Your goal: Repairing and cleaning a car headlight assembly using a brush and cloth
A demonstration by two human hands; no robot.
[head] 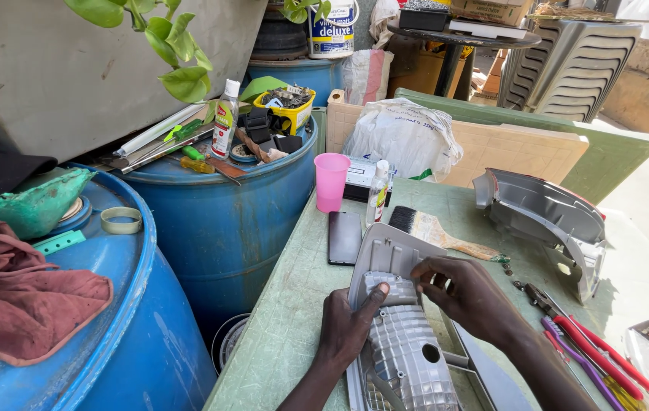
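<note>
- On the green table top (294, 304), right in front of you, a grey moulded plastic housing with a chrome ribbed reflector (400, 335) is lying flat.
- Your left hand (347, 323) is pressing down on it, fingers spread, thumb stretching onto the reflector's upper edge.
- Your right hand (465, 293) is curling over the housing's right rim, fingertips bearing on it, clasping nothing.
- Just beyond, a wooden-handled paintbrush (439, 232), a black phone (344, 237) and a pink plastic cup (331, 181) are sitting.
- Red-handled pliers (591, 346) are lying at your right.
</note>
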